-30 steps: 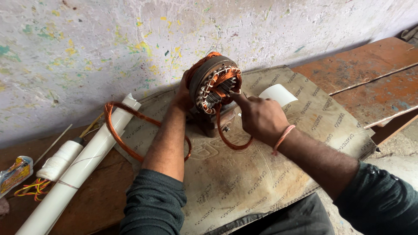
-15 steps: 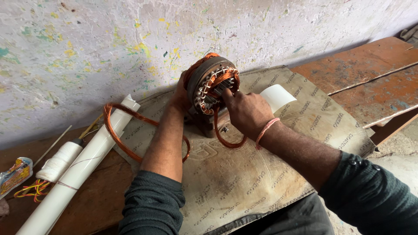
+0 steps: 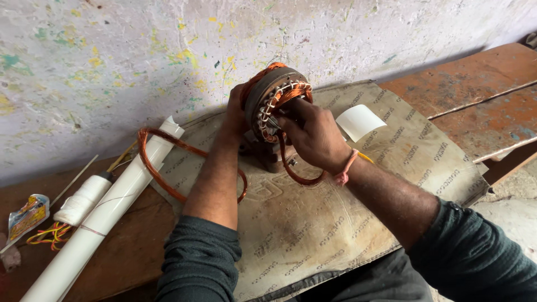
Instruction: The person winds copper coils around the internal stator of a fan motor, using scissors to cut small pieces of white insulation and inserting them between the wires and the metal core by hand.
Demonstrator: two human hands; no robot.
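Against the back edge of the worktop (image 3: 134, 246), on a printed grey mat (image 3: 347, 223), my left hand (image 3: 235, 114) grips the round grey motor stator with copper windings (image 3: 268, 103) from behind, its axis tilted toward me. My right hand (image 3: 316, 137), the nearer one, has fingers (image 3: 288, 120) pinched into its open face, whether gripping wire I cannot tell.

This is a small repair workshop, rough and well used: a paint-spattered wall (image 3: 140, 50) rises behind a worn wooden bench (image 3: 470, 89), a printed sheet (image 3: 313, 223) serves as the work mat, and a copper-wound motor stator (image 3: 274, 103) (with loose wire coils (image 3: 162, 162)) sits beside white tubing (image 3: 112, 207).
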